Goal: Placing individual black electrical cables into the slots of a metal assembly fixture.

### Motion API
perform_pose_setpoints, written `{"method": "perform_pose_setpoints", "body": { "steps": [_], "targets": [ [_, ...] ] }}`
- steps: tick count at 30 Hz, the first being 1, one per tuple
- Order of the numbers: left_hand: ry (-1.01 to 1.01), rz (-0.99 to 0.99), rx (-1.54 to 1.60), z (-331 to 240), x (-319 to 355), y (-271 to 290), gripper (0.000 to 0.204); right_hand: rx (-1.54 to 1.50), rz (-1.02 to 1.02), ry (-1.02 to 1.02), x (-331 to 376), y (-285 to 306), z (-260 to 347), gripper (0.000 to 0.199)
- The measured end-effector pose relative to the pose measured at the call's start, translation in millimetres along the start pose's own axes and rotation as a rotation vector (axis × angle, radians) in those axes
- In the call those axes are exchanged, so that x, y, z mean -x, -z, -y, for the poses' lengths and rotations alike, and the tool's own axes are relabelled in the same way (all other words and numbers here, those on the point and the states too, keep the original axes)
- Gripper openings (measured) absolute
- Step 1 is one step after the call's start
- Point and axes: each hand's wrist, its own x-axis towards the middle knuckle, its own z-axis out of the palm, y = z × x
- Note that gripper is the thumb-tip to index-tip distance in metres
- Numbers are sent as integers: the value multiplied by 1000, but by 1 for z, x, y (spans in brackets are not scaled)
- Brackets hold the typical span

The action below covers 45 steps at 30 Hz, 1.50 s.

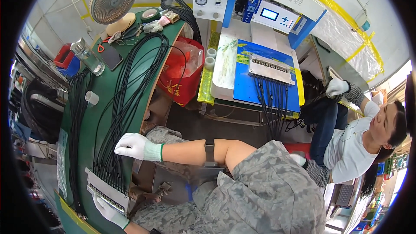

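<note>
Your right hand [135,146], in a white glove with a green cuff, lies palm down with fingers spread loosely on the bundle of black cables [125,91] that runs along the green worktop [102,91]; it grips nothing. Your left hand [108,210], also gloved, sits at the lower edge of the grey metal fixture [108,190] where the cable ends are lined up in a row; fingers curl at its underside, but you cannot tell whether they clamp it. A second loop of black cables [77,104] hangs near the worktop's left edge. On the worktop's far end: a clear bottle [86,56], a small white cup [91,97], a dark phone [110,56], a green tape roll [150,15] and a beige fan [113,2]. A red plastic bag with yellow print [180,76] hangs just beside the worktop's right edge. Ahead stands a white and blue machine [255,4] with a white sign plate carrying dark characters on top, a blue plate [264,82] below it holding another grey fixture [271,69] with cables. Yellow tape strips [342,13] cross the plastic sheeting on the right. Another person [355,143] sits at right, gloved hand [337,87] raised.
</note>
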Motion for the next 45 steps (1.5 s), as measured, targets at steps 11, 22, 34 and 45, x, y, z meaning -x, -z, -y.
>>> {"method": "perform_pose_setpoints", "body": {
  "steps": [11, 22, 34, 45],
  "targets": [
    [4, 0, -24, 2, 0, 0, 39, 37, 3, 15, 0, -3, -3, 19],
    [32, 3, -7, -5, 2, 1, 39, 38, -14, 66, 0, -3, -1, 18],
    [-7, -3, -15, 4, 0, 0, 40, 74, -12, 109, 0, -8, 0, 19],
    [35, -1, 32, 24, -3, 2, 40, 62, -9, 109, 5, -10, -2, 21]
  ]
}}
